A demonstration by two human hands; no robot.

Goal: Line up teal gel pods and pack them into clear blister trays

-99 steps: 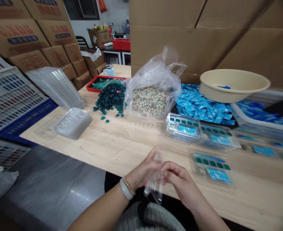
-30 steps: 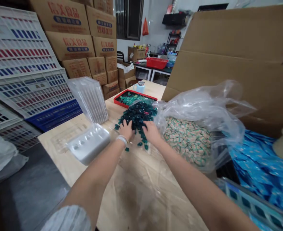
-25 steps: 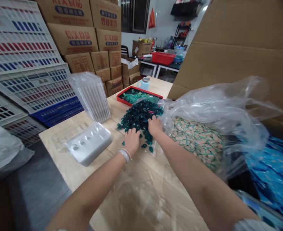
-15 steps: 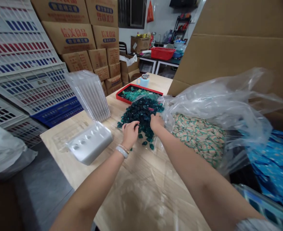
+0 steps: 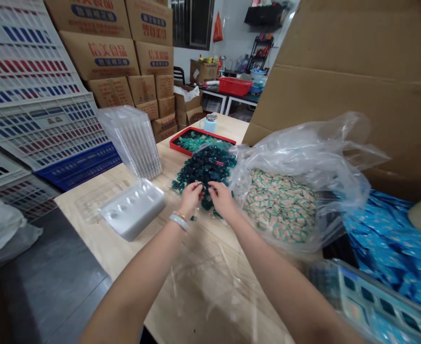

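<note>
One left hand (image 5: pixel 189 201) and one right hand (image 5: pixel 223 200), fingers curled nearly closed, contents unclear, are at the dark green pieces (image 5: pixel 205 167) on the counter (image 5: pixel 203 277); filled clear packs (image 5: pixel 384 308) lie right, seemingly unfilled nested trays (image 5: pixel 134 210) left.

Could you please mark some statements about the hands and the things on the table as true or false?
1. Both hands are at the pile of dark green pieces. True: the left hand and right hand are at the pile.
2. The light blue mug stands inside the red-rimmed tray. False: the mug stands behind the tray, on the table.
3. The bracelets are on the right wrist. False: they are on the left wrist.
4. Blue packets lie at the far right. True: the packets are there.
</note>
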